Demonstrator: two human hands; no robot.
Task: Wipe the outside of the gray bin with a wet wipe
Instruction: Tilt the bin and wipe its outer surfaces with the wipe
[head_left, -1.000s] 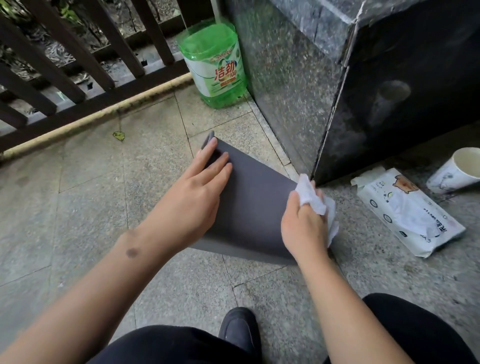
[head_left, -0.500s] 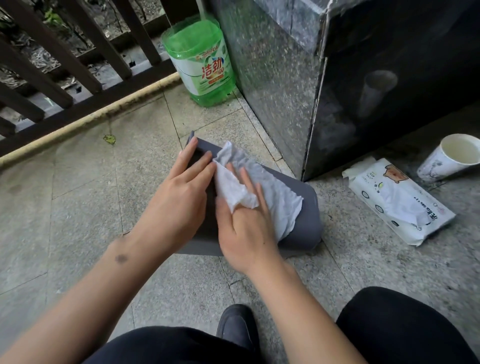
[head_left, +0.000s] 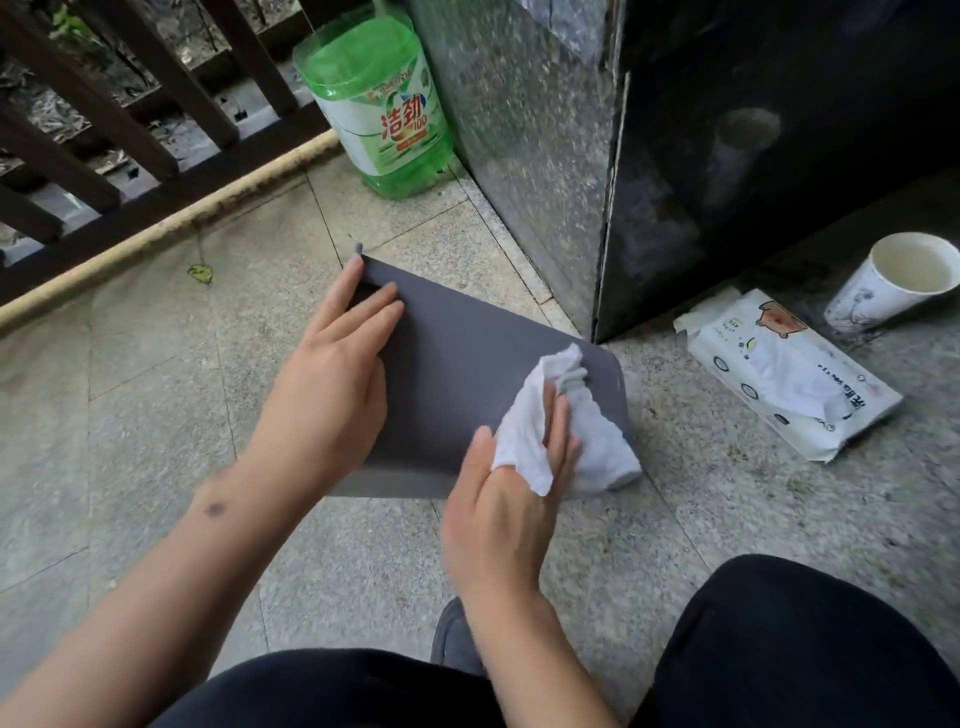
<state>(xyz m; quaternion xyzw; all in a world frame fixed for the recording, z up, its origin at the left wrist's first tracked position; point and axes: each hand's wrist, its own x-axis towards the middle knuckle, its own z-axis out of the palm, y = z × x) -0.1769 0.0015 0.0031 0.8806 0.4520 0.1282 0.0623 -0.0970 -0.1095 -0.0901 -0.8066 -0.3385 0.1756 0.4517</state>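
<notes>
The gray bin (head_left: 452, 358) lies on its side on the stone floor, one flat wall facing up. My left hand (head_left: 337, 384) presses flat on its left part, fingertips near the handle notch at the far edge. My right hand (head_left: 514, 488) holds a crumpled white wet wipe (head_left: 550, 415) against the bin's near right corner. The wipe drapes over that rounded corner and hides it.
A pack of wet wipes (head_left: 784, 374) lies on the floor to the right, with a white paper cup (head_left: 893, 280) behind it. A green detergent bottle (head_left: 384, 109) stands by the dark granite block (head_left: 545, 130). A dark railing (head_left: 119, 119) runs along the far left. My knees fill the bottom edge.
My right hand has slid the wipe from the bin's left middle, beside my left hand, across to its near right corner. My left hand stays pressed on the bin.
</notes>
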